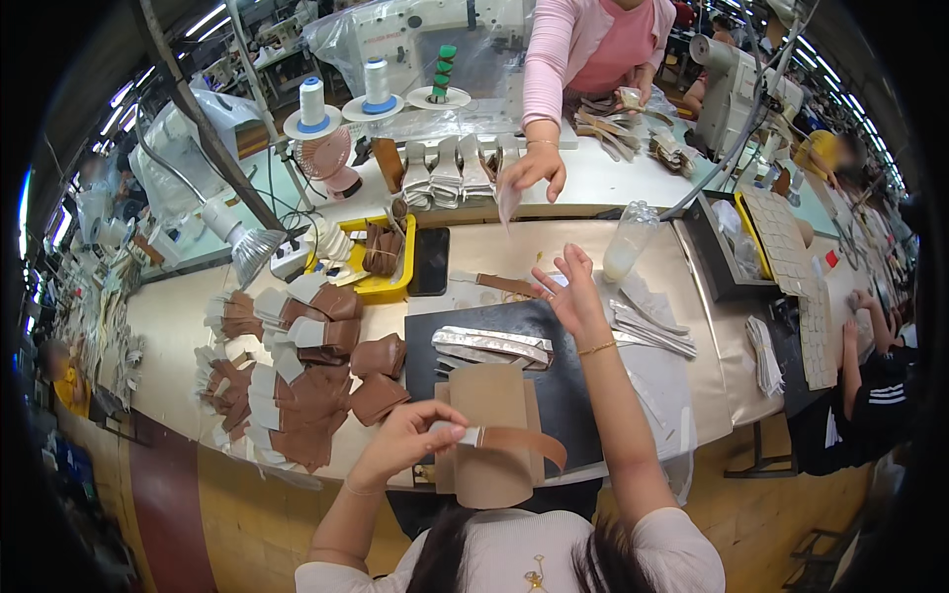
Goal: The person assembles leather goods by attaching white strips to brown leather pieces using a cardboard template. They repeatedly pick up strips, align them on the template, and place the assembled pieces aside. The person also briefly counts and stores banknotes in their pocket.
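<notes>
My left hand pinches a brown leather strap by its whitish end, and the strap curves off to the right over a tan board form. My right hand is raised over the table with fingers apart and nothing in it. Beyond it, a co-worker's hand in a pink sleeve reaches across, holding a thin pale piece. A bundle of silvery-white strips lies on the black mat behind the form. Several stacks of brown leather pieces with pale ends spread to the left.
A yellow tray with a bundle of brown strips stands beside a black phone. A clear bottle stands at the back right, near loose pale strips. A lamp hangs over the left; a black bin sits right.
</notes>
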Motion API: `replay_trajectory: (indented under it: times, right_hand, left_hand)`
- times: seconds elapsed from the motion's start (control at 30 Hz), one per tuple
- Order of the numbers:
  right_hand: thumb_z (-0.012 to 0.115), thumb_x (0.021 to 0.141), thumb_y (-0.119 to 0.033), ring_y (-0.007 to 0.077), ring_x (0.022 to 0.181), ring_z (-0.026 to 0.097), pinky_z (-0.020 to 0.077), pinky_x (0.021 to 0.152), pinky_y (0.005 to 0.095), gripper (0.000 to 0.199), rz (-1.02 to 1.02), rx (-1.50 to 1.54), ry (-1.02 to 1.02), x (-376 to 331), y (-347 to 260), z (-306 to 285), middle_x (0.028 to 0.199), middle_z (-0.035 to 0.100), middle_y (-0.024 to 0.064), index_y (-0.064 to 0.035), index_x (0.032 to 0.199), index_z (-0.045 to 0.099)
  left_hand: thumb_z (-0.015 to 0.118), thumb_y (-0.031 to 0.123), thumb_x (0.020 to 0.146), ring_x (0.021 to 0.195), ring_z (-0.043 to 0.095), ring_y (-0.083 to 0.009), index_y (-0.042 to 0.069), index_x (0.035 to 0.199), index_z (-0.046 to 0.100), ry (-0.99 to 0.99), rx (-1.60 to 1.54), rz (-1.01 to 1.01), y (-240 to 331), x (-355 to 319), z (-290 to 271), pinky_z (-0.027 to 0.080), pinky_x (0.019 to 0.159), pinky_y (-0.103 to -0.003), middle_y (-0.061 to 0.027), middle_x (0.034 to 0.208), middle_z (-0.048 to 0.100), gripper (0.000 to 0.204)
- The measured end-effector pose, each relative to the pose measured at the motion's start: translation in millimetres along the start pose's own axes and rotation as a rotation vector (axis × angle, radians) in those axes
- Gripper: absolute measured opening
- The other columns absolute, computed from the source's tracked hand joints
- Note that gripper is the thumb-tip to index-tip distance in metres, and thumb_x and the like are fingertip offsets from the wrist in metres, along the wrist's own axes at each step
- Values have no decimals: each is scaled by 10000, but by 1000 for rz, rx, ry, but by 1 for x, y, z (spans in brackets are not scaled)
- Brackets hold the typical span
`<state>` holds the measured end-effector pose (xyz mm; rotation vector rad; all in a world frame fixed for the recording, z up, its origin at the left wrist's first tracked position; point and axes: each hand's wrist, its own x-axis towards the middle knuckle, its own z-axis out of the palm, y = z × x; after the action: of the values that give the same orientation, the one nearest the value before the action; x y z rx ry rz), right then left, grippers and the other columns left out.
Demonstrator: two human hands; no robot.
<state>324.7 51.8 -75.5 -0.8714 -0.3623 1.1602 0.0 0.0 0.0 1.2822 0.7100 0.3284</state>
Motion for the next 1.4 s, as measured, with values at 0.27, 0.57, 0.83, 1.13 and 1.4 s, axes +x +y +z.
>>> replay_trajectory:
  times: [0.27,0.57,0.83,1.13,1.4]
  right_hand:
    - [585,905,-216,251,969,586,538,783,333,367,147,484,-47,26,7,10,1173,526,151,10,1157,442]
    - [470,923,-14,180,922,611,536,773,290,243,-6,217,-48,13,15,-4,1065,594,96,-30,1163,497]
    - [523,912,-53,139,985,570,492,785,264,308,-203,-52,-70,-67,-8,15,1105,577,65,-12,1213,471]
    - [640,832,-42,69,758,571,451,664,203,88,-309,-468,-179,-171,-37,36,844,649,19,4,905,655]
    - [678,815,-92,43,620,550,442,543,198,97,-216,-710,-392,-219,-42,53,707,633,3,3,831,673]
  left_hand:
    - [662,149,847,630,537,-44,31,934,583,67,-76,-129,-36,-15,1,443,569,-184,17,743,588,167]
    - [644,201,867,706,539,-44,29,1014,580,103,6,-61,-39,-19,-15,442,607,-179,15,801,570,235]
    - [672,222,830,1018,509,-172,44,1141,569,270,450,183,-28,-16,-16,451,806,-287,-78,1096,525,373]
    - [737,157,747,1059,506,-201,49,1057,628,414,576,588,18,-15,26,429,875,-307,-108,1190,517,346]
    - [729,104,730,1083,494,-267,80,1150,617,188,564,790,39,-16,54,419,903,-340,-126,1239,508,435]
